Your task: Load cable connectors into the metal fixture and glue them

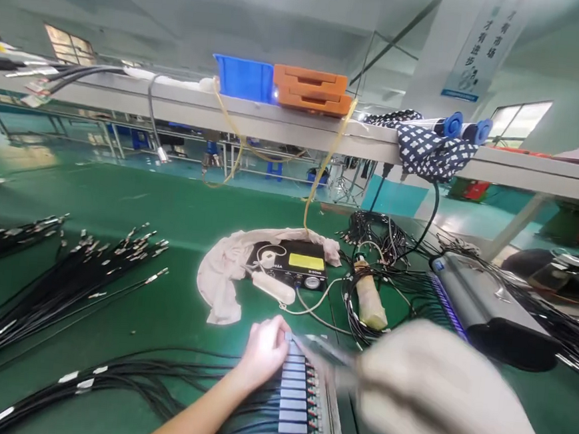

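Observation:
My left hand, bare, has its fingers closed together at the far end of a row of pale blocks, touching the last one. What its fingertips may hold is too small to make out. Black cables run into the row from the left, and small connectors show along its right side beside a metal strip. My right hand, pale and blurred by motion, is just right of the row. It grips a thin metallic tool whose tip points at the far end of the row.
A black control box with a pale cloth around it sits beyond my hands. Cable bundles lie left. On the right are a wrapped bottle-like object and a grey machine. Blue and orange bins stand on the shelf.

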`<control>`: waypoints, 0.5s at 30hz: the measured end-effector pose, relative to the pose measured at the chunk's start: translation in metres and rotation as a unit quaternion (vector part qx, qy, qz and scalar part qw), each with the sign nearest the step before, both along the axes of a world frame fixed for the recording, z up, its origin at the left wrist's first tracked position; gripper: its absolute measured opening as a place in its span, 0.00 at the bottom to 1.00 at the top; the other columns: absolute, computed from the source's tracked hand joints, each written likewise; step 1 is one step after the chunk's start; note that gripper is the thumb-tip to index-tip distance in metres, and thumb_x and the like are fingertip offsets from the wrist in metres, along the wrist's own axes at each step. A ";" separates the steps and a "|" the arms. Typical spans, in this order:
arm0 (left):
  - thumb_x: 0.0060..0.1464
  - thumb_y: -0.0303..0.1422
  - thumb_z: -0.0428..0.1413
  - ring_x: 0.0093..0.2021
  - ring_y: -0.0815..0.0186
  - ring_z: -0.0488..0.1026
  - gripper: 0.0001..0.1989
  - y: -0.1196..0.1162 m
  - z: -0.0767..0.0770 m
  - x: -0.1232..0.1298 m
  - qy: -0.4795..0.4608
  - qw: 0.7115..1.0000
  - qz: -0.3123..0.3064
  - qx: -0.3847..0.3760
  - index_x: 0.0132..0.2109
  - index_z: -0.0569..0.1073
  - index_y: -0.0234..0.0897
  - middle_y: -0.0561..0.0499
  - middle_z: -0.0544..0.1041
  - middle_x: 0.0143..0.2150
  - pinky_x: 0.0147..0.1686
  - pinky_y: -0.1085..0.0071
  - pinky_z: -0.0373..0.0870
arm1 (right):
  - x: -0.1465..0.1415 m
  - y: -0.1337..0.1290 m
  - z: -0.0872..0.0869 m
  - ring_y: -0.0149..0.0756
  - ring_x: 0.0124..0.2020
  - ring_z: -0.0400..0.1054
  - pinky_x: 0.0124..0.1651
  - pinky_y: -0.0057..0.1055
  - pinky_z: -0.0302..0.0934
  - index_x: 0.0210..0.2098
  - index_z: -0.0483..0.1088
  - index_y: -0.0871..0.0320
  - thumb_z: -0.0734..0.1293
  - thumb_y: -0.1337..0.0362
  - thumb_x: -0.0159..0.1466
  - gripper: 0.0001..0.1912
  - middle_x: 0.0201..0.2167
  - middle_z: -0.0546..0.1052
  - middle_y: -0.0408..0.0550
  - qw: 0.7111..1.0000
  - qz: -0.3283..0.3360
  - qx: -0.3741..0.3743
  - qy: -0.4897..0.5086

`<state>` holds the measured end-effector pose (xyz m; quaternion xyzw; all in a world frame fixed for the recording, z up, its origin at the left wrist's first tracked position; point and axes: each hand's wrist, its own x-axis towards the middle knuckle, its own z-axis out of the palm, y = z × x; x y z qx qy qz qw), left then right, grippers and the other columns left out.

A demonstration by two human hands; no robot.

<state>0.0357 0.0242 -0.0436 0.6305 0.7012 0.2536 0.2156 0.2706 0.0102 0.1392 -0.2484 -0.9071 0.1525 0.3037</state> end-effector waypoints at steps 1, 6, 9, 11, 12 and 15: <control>0.58 0.29 0.53 0.40 0.64 0.71 0.04 0.000 -0.001 0.000 0.003 1.000 0.002 0.002 0.41 0.71 0.36 0.52 0.74 0.35 0.46 0.62 0.66 | -0.015 0.032 0.011 0.42 0.43 0.72 0.46 0.39 0.69 0.43 0.76 0.47 0.66 0.55 0.68 0.09 0.41 0.77 0.48 0.999 -0.023 0.010 0.035; 0.51 0.25 0.49 0.37 0.61 0.70 0.08 0.001 -0.008 0.001 0.014 1.000 0.007 0.001 0.38 0.68 0.39 0.52 0.73 0.32 0.42 0.64 0.62 | -0.099 0.200 0.022 0.40 0.43 0.73 0.51 0.37 0.66 0.39 0.75 0.62 0.70 0.59 0.64 0.11 0.38 0.78 0.47 0.973 -0.158 -0.167 0.032; 0.50 0.26 0.49 0.38 0.60 0.70 0.07 0.003 -0.013 0.000 0.016 1.000 0.012 -0.008 0.36 0.67 0.40 0.51 0.73 0.33 0.42 0.64 0.61 | -0.132 0.262 -0.014 0.38 0.41 0.73 0.46 0.39 0.70 0.43 0.73 0.62 0.68 0.59 0.67 0.12 0.42 0.76 0.48 0.953 -0.195 -0.229 -0.008; 0.49 0.26 0.49 0.38 0.59 0.70 0.06 0.005 -0.014 -0.001 0.017 1.000 0.011 -0.016 0.35 0.67 0.41 0.51 0.74 0.33 0.43 0.64 0.61 | -0.143 0.283 -0.044 0.39 0.42 0.72 0.45 0.40 0.70 0.46 0.71 0.61 0.66 0.58 0.69 0.13 0.45 0.75 0.49 0.939 -0.223 -0.262 -0.026; 0.49 0.26 0.49 0.39 0.59 0.71 0.06 0.005 -0.014 -0.001 0.017 1.000 0.010 -0.020 0.35 0.67 0.41 0.50 0.74 0.33 0.44 0.64 0.61 | -0.145 0.288 -0.057 0.39 0.43 0.72 0.46 0.40 0.70 0.48 0.71 0.60 0.66 0.58 0.69 0.13 0.46 0.74 0.49 0.933 -0.235 -0.273 -0.029; 0.48 0.26 0.49 0.40 0.59 0.71 0.07 0.008 -0.012 -0.002 0.017 0.999 0.002 -0.031 0.35 0.67 0.41 0.51 0.75 0.34 0.45 0.64 0.61 | -0.144 0.294 -0.083 0.40 0.45 0.71 0.47 0.40 0.70 0.49 0.71 0.59 0.66 0.58 0.70 0.12 0.49 0.74 0.50 0.924 -0.255 -0.285 -0.016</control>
